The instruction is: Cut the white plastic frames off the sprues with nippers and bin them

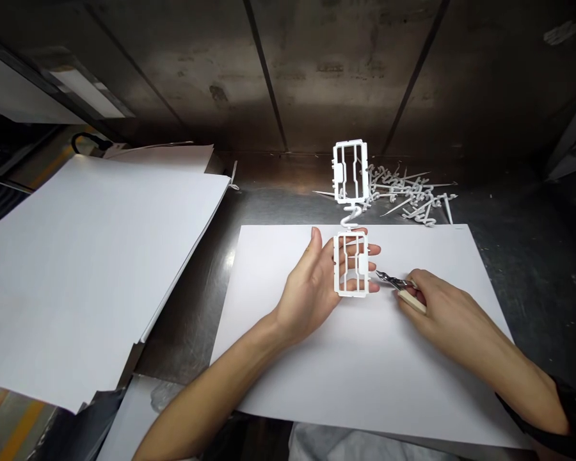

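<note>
Two hands are seen above a large white rectangular paper sheet laid on a dark, scuffed metal counter. A white plastic moulding, made of two openwork rectangular frames joined by an S-shaped runner, is held upright over the sheet. Its lower frame is gripped by the left hand, with the thumb at the left edge and the fingers spread behind. The upper frame stands free above it.

The right hand is closed around a small metal-tipped cutter with a pale handle. The tips are pointed at the right edge of the lower frame, just beside the left fingertips. Whether the blades are parted cannot be told.

Trimming appears to be the step in hand. For a clean result, the blades are best laid flush against the frame edge and squeezed slowly. The left fingertips are best drawn back from the cutting point. The moulding should be braced low, so that the free upper frame is not whipped or twisted.

A loose heap of white plastic offcuts lies at the back of the counter. A stack of large white paper sheets lies to the left.
</note>
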`<state>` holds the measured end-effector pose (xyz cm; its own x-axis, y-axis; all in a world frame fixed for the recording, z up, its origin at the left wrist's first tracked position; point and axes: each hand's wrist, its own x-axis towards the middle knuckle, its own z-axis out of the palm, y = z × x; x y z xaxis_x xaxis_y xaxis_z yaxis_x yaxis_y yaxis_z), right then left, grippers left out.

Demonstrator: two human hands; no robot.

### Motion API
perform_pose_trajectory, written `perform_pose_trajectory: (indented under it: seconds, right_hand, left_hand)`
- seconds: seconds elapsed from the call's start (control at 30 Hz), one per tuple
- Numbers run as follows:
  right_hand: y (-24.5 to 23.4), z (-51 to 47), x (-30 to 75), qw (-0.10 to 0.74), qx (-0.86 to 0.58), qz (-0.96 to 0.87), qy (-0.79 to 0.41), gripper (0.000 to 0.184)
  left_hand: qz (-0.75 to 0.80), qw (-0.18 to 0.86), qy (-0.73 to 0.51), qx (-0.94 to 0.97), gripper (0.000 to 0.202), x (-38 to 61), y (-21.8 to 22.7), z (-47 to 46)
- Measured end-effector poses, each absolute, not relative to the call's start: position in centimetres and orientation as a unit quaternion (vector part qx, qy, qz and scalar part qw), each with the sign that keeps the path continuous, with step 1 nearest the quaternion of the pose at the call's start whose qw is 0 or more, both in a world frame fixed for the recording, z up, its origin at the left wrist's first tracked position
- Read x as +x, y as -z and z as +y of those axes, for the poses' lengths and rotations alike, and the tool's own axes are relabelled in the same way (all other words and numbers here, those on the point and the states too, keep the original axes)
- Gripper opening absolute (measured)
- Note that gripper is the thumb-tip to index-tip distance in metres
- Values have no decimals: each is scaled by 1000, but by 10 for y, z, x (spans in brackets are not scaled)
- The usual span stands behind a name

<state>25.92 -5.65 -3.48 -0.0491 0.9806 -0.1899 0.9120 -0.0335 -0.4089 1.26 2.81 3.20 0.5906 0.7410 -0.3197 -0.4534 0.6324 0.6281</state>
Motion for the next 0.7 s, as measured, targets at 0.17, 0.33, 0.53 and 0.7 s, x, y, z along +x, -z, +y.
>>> perform_pose_trajectory:
  seconds: [0.17,0.33,0.53,0.7]
  right_hand:
    - [34,-56,259,77,-688,-687,-219,20]
    - [33,-57,259,78,-684,-692,-215,18]
    - [34,-56,259,76,-687,-690,-217,18]
    - [30,-54,262,87,-693,-672,-246,26]
  left_hand:
    - [297,846,-350,271,71,14,-32,27]
    - [306,841,-349,277,72,14,-31,26]
    - [300,848,-343,271,75,15,-30,25]
    - [323,837,-355,262,65,16,-30,24]
